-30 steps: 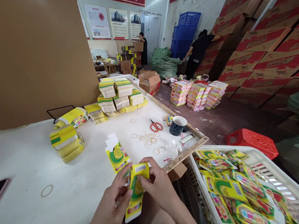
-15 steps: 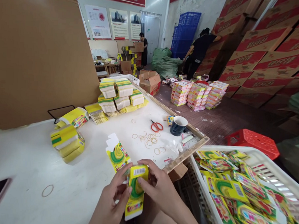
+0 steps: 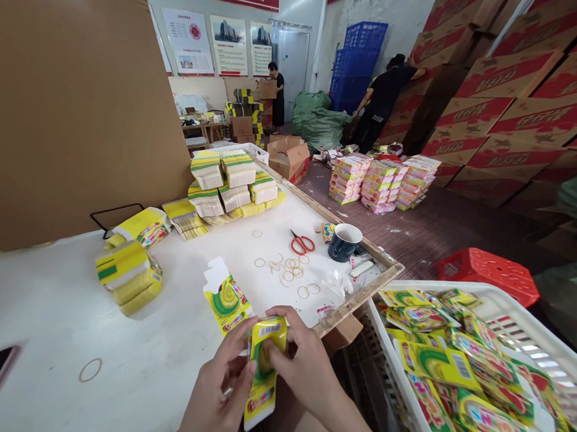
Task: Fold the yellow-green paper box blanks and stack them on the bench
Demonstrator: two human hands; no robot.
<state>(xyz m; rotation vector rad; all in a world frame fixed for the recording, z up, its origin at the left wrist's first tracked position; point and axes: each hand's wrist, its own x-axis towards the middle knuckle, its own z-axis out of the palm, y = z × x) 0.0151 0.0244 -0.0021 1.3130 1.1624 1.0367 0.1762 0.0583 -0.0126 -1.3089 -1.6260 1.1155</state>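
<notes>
Between my two hands is a yellow and green candy box (image 3: 260, 397), its barcode end up and its panel bowed inward. My left hand (image 3: 224, 375) is closed round its left edge, thumb against the front. From the right, my right hand (image 3: 304, 357) grips the upper part, thumb pressed into the front panel. Just beyond, a flat box blank (image 3: 228, 301) with white flaps lies on the white table (image 3: 163, 345). To the right, a white plastic basket (image 3: 373, 312) holds many flat yellow, green and red boxes (image 3: 436, 365).
Rubber bands (image 3: 292, 268), red-handled scissors (image 3: 302, 243) and a dark mug (image 3: 345, 243) lie across the table. Bundled box blanks (image 3: 129, 275) sit left, more stacks (image 3: 237, 170) at the back. A red stool (image 3: 487, 277) stands behind the basket. Two people work farther off near cartons (image 3: 494, 124).
My right thumb has pushed deeper into the box's front, and the panel now bends. The box is tilted a little more; both hands hold nearly the same place.
</notes>
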